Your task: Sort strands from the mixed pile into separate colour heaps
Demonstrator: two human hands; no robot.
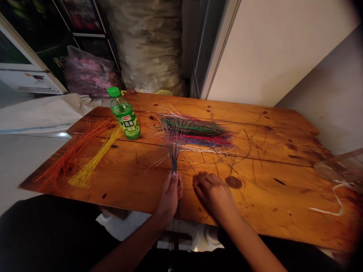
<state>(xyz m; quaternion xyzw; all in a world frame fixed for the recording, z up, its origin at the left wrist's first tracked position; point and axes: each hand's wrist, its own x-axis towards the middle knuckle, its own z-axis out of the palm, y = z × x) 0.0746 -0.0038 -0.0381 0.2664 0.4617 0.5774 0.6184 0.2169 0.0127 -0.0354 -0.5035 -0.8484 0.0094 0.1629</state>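
Observation:
A bundle of thin grey strands (174,151) stands upright in my left hand (171,190), its upper ends fanned out and its fingers wrapped round the lower part. To the right, my right hand (211,190) is low over the wooden table, fingers bent and pressed together near a thin dark strand; whether it pinches anything is too small to tell. Behind the hands lies a pile of green, red and blue strands (204,130), partly hidden by the grey fan. Orange strands (76,153) and yellow strands (98,160) lie at the left.
A green-capped bottle (126,115) stands on the wooden table (136,166) behind the yellow strands. Loose strands are scattered at the right. A clear plastic container (342,168) and a white strip (337,200) lie at the far right.

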